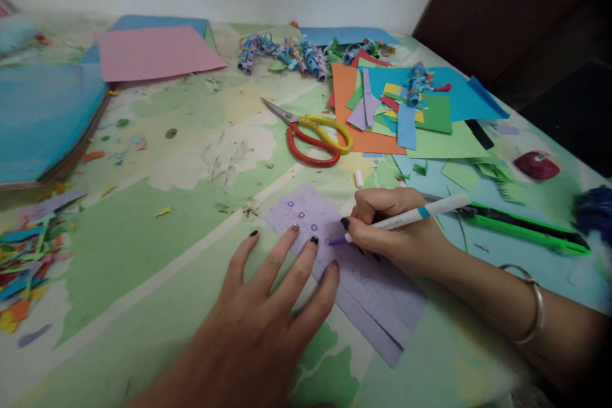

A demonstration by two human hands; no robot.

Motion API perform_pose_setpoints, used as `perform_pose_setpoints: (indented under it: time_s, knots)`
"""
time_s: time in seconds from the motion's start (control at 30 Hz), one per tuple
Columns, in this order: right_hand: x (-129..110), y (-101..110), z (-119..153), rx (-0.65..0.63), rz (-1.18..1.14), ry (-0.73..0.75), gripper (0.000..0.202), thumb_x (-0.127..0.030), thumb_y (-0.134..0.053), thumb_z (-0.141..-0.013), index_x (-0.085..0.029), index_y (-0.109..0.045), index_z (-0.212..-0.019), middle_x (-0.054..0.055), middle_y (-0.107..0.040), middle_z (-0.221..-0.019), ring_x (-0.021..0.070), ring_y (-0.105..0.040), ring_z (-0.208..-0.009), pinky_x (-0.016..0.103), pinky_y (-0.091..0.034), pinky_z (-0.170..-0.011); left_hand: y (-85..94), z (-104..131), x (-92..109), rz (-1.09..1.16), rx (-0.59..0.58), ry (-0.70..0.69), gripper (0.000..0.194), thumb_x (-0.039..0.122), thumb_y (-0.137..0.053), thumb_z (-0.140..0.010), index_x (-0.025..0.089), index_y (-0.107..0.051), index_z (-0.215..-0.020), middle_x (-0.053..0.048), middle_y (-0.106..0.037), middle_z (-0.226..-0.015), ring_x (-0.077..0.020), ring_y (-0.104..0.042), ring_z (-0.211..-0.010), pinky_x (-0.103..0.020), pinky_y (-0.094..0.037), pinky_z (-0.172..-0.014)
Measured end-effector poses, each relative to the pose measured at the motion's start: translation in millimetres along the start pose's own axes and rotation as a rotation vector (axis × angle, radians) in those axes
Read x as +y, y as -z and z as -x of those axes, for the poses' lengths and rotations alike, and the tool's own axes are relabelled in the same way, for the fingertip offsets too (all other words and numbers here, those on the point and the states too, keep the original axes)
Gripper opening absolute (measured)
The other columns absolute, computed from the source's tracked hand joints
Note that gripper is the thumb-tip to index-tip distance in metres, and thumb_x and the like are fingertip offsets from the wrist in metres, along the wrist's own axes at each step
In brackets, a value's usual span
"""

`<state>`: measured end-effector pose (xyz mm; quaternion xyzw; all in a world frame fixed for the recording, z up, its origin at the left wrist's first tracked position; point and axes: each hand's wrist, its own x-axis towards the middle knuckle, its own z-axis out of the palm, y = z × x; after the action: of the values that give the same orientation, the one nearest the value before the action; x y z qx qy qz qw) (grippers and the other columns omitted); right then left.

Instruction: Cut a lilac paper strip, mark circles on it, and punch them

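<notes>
A creased sheet of purple paper (373,293) lies slantwise on the table, with a row of small drawn circles near its upper left end. My left hand (272,299) is spread, its fingertips resting on the paper's left edge. Pinched in my right hand (401,229) is a white felt-tip marker (406,218) with a purple tip. The tip touches the paper just beyond the third circle. A small white cap (359,179) lies on the table above the paper.
Red-and-yellow scissors (315,140) lie open beyond the paper. A green utility knife (526,227) rests right of my right hand. Coloured sheets (440,140), curled paper tubes (310,57) and a blue paper stack (43,121) lie farther back. Paper scraps (29,261) are heaped at left.
</notes>
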<state>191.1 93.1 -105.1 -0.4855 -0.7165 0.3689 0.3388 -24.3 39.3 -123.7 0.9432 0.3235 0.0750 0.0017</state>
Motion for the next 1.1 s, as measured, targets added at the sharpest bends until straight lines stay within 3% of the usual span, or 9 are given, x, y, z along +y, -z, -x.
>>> perform_pose_setpoints:
  time_s: [0.2,0.5,0.73,1.1]
  knots:
    - [1.0,0.1,1.5,0.043,-0.071,-0.066,0.030,-0.011,-0.053,-0.075,-0.020,-0.033,-0.054,-0.007,-0.043,-0.043,0.0053,-0.037,-0.042,0.019,-0.028,-0.040,0.4,0.0,-0.1,-0.014,0.000,-0.008,0.091,0.083,-0.036,-0.068,0.023,-0.042,-0.136,-0.014,-0.042,-0.141,-0.0387,-0.022,-0.135,-0.063,-0.014,-0.104]
    - [-2.0,0.0,-1.1,0.014,0.035,0.034,0.031,-0.011,-0.055,-0.076,-0.018,-0.037,-0.051,-0.006,-0.041,-0.048,0.0050,-0.035,-0.045,0.021,-0.026,-0.043,-1.3,-0.3,0.9,-0.001,0.010,-0.002,0.092,0.084,-0.037,-0.067,0.023,-0.043,-0.136,-0.015,-0.041,-0.141,-0.0397,-0.023,-0.134,-0.065,-0.014,-0.103]
    - [0.0,0.3,-0.1,0.026,0.066,0.042,0.031,-0.010,-0.052,-0.074,-0.019,-0.031,-0.053,-0.007,-0.036,-0.048,0.0053,-0.032,-0.046,0.022,-0.024,-0.044,-1.8,0.0,0.1,0.003,0.018,-0.009,0.092,0.084,-0.037,-0.067,0.023,-0.043,-0.136,-0.014,-0.042,-0.141,-0.0391,-0.023,-0.135,-0.064,-0.013,-0.104]
    - [-1.7,0.7,1.2,0.013,0.042,0.016,0.031,-0.011,-0.053,-0.073,-0.019,-0.033,-0.051,-0.006,-0.039,-0.046,0.0051,-0.034,-0.045,0.020,-0.026,-0.042,-1.0,-0.3,0.5,-0.005,0.005,-0.002,0.093,0.085,-0.037,-0.066,0.023,-0.042,-0.136,-0.014,-0.041,-0.142,-0.0394,-0.023,-0.135,-0.064,-0.013,-0.104]
